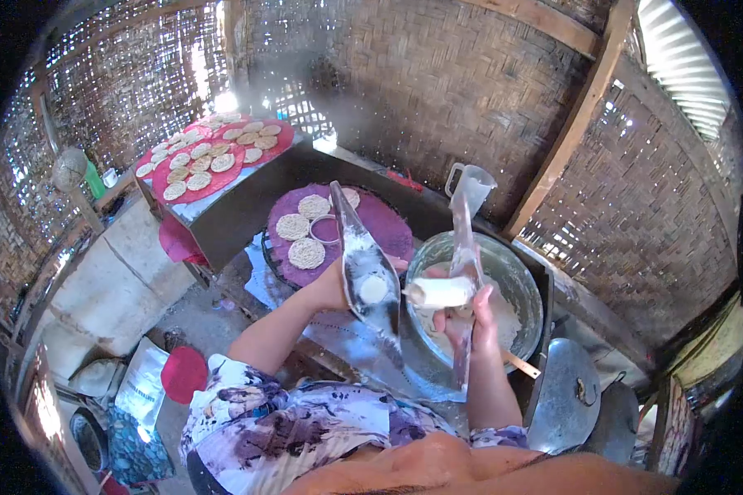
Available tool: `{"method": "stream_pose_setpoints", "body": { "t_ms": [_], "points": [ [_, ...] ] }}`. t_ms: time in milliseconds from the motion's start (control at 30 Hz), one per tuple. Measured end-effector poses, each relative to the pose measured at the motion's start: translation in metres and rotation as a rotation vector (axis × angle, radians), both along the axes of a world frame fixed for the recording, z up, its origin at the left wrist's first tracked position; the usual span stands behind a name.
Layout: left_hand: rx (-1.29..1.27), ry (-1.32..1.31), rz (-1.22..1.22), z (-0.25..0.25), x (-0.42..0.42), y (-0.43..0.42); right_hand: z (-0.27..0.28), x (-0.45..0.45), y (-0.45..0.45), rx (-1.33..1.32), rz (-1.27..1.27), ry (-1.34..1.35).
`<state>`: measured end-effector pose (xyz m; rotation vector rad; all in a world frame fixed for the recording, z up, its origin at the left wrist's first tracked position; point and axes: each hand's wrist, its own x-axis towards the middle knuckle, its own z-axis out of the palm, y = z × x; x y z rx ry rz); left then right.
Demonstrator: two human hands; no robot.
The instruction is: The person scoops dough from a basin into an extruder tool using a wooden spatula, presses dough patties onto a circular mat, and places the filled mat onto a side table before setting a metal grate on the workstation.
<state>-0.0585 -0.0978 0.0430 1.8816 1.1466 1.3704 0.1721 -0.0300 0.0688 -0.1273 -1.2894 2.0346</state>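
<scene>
A long dark tool with a hollow in its middle (362, 256), dusted white, is held from beneath by my left hand (332, 285), mostly hidden behind it. A round white lump sits in the hollow. My right hand (480, 322) grips a second long tool (465, 247), which carries a white cylinder (442, 292) pointing left. Behind that hand is a big round metal basin (530, 272) with pale contents. Left of the basin, a purple round mat (381, 224) bears several pale textured discs (307, 253) and a thin ring (325, 230).
At the back left, red mats (191, 195) with many pale discs lie on a raised dark surface. A clear jug (474, 180) stands behind the basin. Metal lids (563, 396) lean at the right. Woven walls and a wooden post (571, 120) enclose the space.
</scene>
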Motion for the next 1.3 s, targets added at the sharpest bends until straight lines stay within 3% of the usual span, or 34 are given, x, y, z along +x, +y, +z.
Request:
{"method": "stream_pose_setpoints", "body": {
  "t_ms": [67,167,267,333,367,500,567,600,800,867,900,967,1000,1067,1133,1167,1200,1233,1300],
  "points": [
    [-0.145,-0.004,0.059,0.0,-0.005,-0.002,0.017,-0.001,-0.003,0.189,-0.085,-0.158],
    [-0.071,0.288,0.224,0.002,-0.015,-0.005,0.024,-0.016,-0.011,0.41,-0.262,-0.33],
    [0.049,0.494,0.33,-0.001,-0.027,-0.006,0.021,-0.03,-0.001,1.314,-0.608,-0.362],
    [0.158,0.689,0.371,0.008,-0.03,-0.007,0.031,-0.04,-0.016,1.352,-0.614,-0.43],
    [0.3,0.665,0.392,0.014,-0.031,-0.008,0.036,-0.045,-0.023,1.401,-0.622,-0.475],
    [0.297,0.631,0.396,0.008,-0.047,-0.005,0.038,-0.068,-0.038,1.481,-0.634,-0.585],
    [0.148,0.67,0.382,-0.004,-0.058,0.0,0.034,-0.081,-0.043,1.489,-0.652,-0.64],
    [0.074,0.689,0.374,-0.006,-0.063,0.003,0.031,-0.088,-0.043,1.469,-0.649,-0.645],
    [0.185,0.51,0.329,-0.012,-0.092,0.006,0.018,-0.128,-0.028,1.39,-0.572,-0.605],
    [0.158,0.23,0.269,-0.017,-0.106,0.016,0.024,-0.138,-0.005,1.264,-0.488,-0.462],
    [0.144,0.091,0.24,-0.02,-0.115,0.023,0.01,-0.147,0.004,0.89,-0.452,-0.379],
    [0.028,-0.319,0.038,-0.029,-0.131,0.042,-0.005,-0.132,0.032,0.341,0.182,-0.617],
    [-0.004,-0.259,-0.001,-0.012,-0.139,0.039,-0.008,-0.128,0.04,0.046,0.491,-0.712],
    [-0.062,-0.136,-0.079,0.02,-0.155,0.033,-0.008,-0.136,0.028,0.128,0.385,-0.664],
    [-0.13,-0.335,-0.444,0.045,-0.184,0.047,-0.006,-0.14,0.019,0.11,0.38,-0.606],
    [-0.132,-0.871,-0.646,0.054,-0.188,0.057,-0.005,-0.142,0.018,0.048,0.427,-0.567],
    [-0.137,-1.034,-0.741,0.077,-0.195,0.051,-0.005,-0.144,0.018,-0.016,0.472,-0.527],
    [-0.016,-1.0,-1.007,0.089,-0.195,0.056,-0.005,-0.146,0.018,-0.047,0.545,-0.523],
    [0.117,-0.904,-1.107,0.089,-0.19,0.067,-0.007,-0.138,0.024,-0.06,0.559,-0.612]
  ]
}}
